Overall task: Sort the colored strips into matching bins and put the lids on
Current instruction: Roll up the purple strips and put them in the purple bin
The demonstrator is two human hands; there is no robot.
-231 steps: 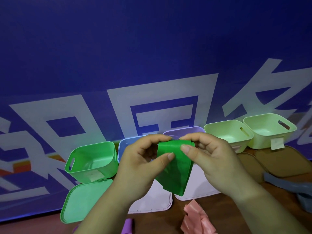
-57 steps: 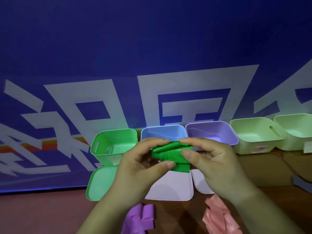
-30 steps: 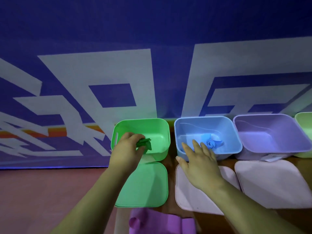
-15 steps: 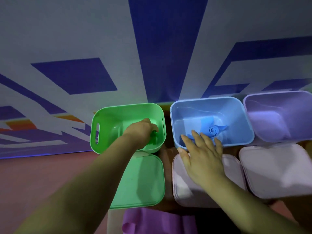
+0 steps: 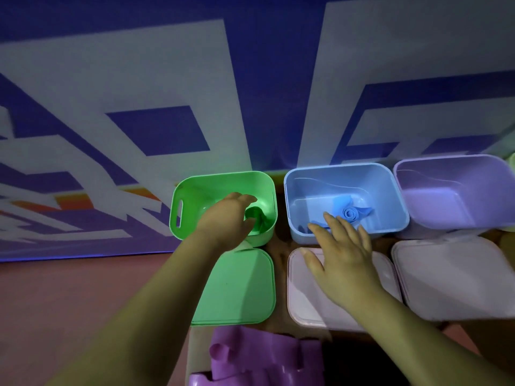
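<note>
A rolled green strip (image 5: 255,215) lies inside the green bin (image 5: 223,174), near the bin's front right corner. The person's left hand (image 5: 227,218) reaches down into that bin, with the roll sitting in the gap between the thumb and the curved fingers (image 5: 245,198). Whether the hand is pinching the roll or only cupped around it cannot be told.

Just in front of the green bin, a green lid (image 5: 239,288) lies flat on the bench (image 5: 83,302). To the right of the green bin stands a blue bin (image 5: 334,166) with a coiled blue strip (image 5: 349,213) in it. The right hand (image 5: 342,257) is spread flat with straight, parted fingers and holds nothing. Its palm is above a pale lid (image 5: 305,296) and its fingertips reach over the blue bin's front edge.

Further right, a purple bin (image 5: 446,176) stands beside the blue one, with a second pale lid (image 5: 451,280) lying in front of it. A heap of purple strips (image 5: 259,355) sits at the near edge of the bench, between the two forearms. Behind the row of bins hangs a blue banner (image 5: 264,79) printed with large white shapes.
</note>
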